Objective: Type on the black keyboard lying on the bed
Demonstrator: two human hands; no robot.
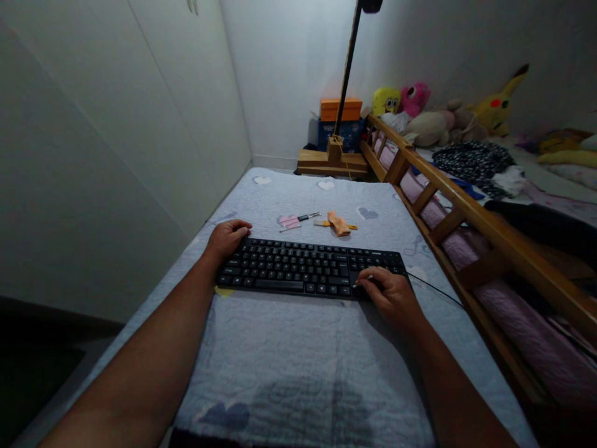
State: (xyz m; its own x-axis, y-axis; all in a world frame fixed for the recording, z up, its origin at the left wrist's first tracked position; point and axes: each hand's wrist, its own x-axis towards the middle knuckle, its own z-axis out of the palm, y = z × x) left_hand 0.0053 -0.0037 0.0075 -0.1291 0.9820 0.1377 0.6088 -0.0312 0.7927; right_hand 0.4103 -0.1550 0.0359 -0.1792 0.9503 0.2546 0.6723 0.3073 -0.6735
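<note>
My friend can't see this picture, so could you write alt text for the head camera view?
A black keyboard lies on a pale blue quilted cover, a person's left hand at its far left corner and right hand over its right-end keys. Beyond it lie a slim tool and an orange cloth draped over a yellow-handled tool.

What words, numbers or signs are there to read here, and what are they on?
Nothing reads clearly.
Keyboard: pale marks on its keys, too small to read surely.
Keyboard's upper right: a tiny pale label, too small.
Blue box: pale lettering, too blurred.
</note>
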